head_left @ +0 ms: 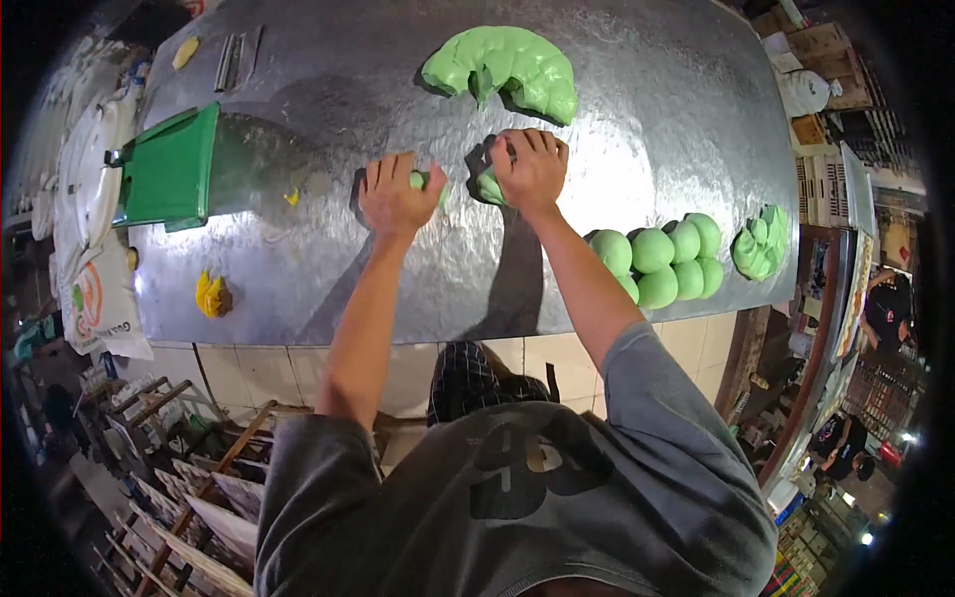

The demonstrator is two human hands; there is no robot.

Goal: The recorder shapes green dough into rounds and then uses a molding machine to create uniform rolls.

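On the metal table, my left hand (400, 196) cups a small piece of green dough (418, 181), its fingers curled over it and the thumb at its side. My right hand (534, 171) is bent over a second green dough piece (489, 187), most of which the palm hides. Beyond both hands lies a large curved slab of green dough (507, 55) with a ragged inner edge. To the right of my right forearm, several smooth green dough balls (654, 251) sit close together in two rows. A rough lump of green dough (761, 244) rests beside them near the right edge.
A green tray-like board (167, 169) lies at the table's left side. Yellow dough (211, 295) sits near the front left. Metal strips (237, 60) and a pale yellow piece (185, 53) lie at the far left. White sacks (99, 179) stand past the left edge.
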